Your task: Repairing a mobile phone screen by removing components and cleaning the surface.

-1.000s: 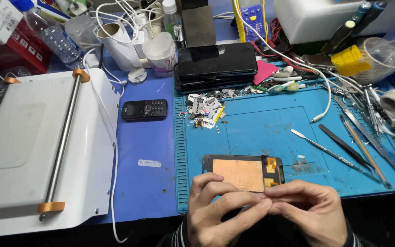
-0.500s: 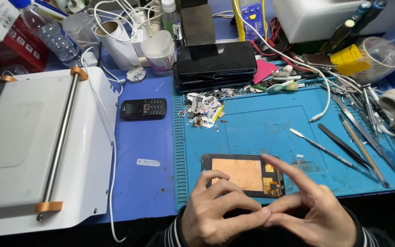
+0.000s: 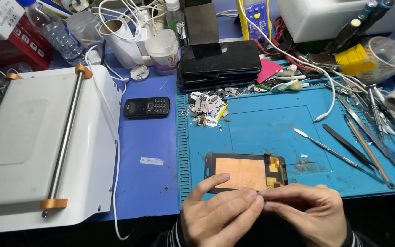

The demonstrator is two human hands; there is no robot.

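Phone screen panel face-down on blue mat, just beyond both hands, fingertips pinched together.

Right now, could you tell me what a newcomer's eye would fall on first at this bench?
First, the left hand and right hand, fingertips pinched together at the near edge, just in front of a phone screen panel lying with its copper-coloured back up on the blue mat. Left of the mat sits a large white machine with a metal roller bar; a small black keypad phone lies between them.
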